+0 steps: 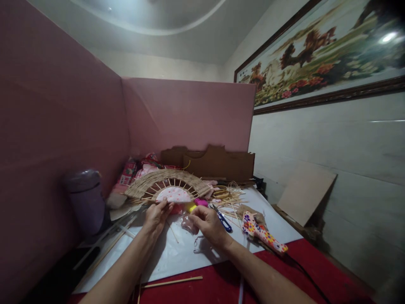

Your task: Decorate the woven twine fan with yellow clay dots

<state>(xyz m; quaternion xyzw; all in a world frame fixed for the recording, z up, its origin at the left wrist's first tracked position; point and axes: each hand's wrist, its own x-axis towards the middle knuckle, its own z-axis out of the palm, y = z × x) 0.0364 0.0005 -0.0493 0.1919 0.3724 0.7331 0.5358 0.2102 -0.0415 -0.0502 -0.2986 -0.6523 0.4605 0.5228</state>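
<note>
A half-round woven straw fan (164,182) with thin wooden spokes and a pink dotted fabric centre (174,194) lies on white paper (177,257). My left hand (157,215) rests at the fan's lower edge, fingers curled against the fabric centre. My right hand (207,222) sits just right of it, fingers pinched over a small clear plastic bag (189,223). A yellow piece (191,207) and a pink piece (201,202) lie just beyond my fingers.
Blue-handled snips (223,221) and a dotted glue gun (262,233) with a black cord lie to the right. Loose sticks (172,281) lie on the red cloth. A grey lidded bin (85,199) stands left by the pink partition. Cardboard pieces (215,162) stand behind.
</note>
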